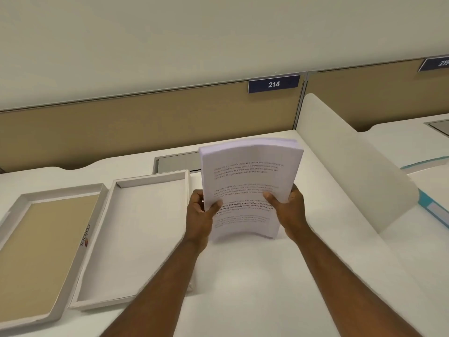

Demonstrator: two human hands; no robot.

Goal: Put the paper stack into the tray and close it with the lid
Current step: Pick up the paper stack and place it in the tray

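Observation:
A thick paper stack (250, 176) with printed text stands upright on the white desk, its lower edge touching the surface and its sheets bowed. My left hand (200, 215) grips its left edge and my right hand (289, 210) grips its right edge, thumbs on the front page. Left of the stack lies an empty white tray (187, 188), open side up. Further left lies a second shallow box part (24, 198) with a tan inside and a printed side, also open side up; I take it for the lid.
A white curved divider (352, 161) rises on the right of the desk. Behind it lies a teal-edged folder (435, 210). A tan partition with a blue "214" sign (273, 84) runs along the back. A grey cable hatch (177, 162) sits behind the tray.

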